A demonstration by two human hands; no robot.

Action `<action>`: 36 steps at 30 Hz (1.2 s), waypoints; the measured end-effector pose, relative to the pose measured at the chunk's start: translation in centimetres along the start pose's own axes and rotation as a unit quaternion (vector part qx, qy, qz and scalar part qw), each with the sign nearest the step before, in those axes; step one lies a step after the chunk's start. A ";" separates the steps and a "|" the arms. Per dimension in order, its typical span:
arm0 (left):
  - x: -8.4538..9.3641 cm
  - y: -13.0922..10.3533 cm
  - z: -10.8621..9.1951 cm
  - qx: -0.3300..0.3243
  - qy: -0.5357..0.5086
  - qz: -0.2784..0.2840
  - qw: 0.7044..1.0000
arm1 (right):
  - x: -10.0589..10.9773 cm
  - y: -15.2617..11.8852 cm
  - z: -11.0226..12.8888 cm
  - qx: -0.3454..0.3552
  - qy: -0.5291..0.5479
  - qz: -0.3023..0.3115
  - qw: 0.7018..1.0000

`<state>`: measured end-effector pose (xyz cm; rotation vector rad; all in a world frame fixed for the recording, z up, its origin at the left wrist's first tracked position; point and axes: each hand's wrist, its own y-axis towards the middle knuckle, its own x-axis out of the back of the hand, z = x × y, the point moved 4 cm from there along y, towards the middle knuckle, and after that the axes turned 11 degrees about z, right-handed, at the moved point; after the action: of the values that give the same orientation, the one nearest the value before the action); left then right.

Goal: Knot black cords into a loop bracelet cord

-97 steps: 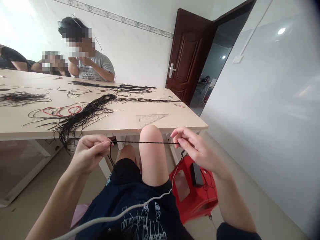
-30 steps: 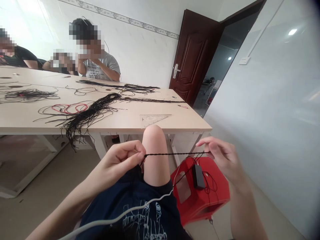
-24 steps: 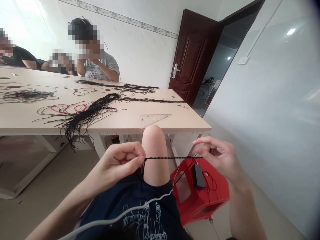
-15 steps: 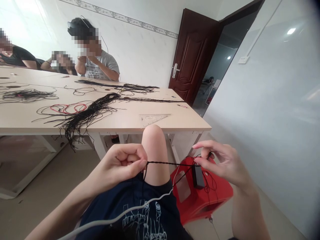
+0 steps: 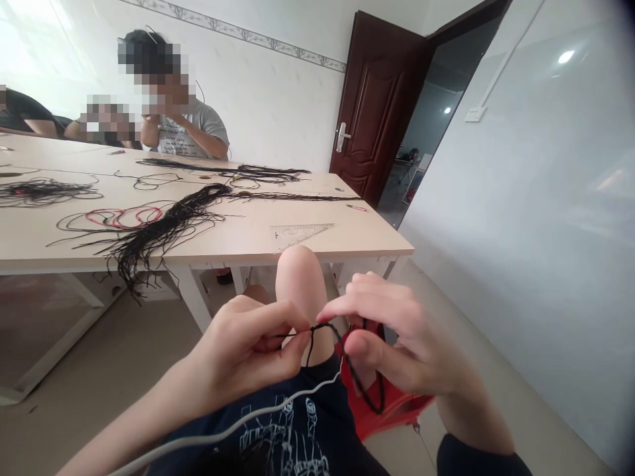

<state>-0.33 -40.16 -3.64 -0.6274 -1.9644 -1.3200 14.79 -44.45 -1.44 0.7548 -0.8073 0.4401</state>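
Beige table, black cord bundle, red cord, clear set square

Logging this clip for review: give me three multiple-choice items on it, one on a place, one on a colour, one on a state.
1. Where does the clear triangle ruler lie?
A. on the floor
B. on the table near its front edge
C. on the stool
2. What colour is the stool beside the knee?
A. red
B. blue
C. white
3. How is the black braided cord held?
A. dangling from one hand
B. lying loose on the lap
C. pinched between left hand and right hand

B: it lies flat on the tabletop. A: plastic shows red. C: both hands' fingertips meet on it.
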 end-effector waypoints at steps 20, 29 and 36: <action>0.8 -1.7 -2.2 -0.108 0.150 0.028 0.982 | -0.6 -0.1 0.1 -0.036 -0.159 0.051 0.985; 1.1 -0.7 -2.7 -0.185 0.190 0.029 0.964 | -1.7 0.4 0.0 -0.072 0.164 0.068 0.981; 0.7 -1.1 -2.4 -0.133 0.177 0.027 0.975 | -1.2 0.5 0.7 -0.083 0.108 0.015 0.991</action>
<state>-0.91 -42.73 -3.15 -0.5213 -1.4890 -1.5563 13.44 -44.75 -1.85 0.5302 -0.6445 0.4672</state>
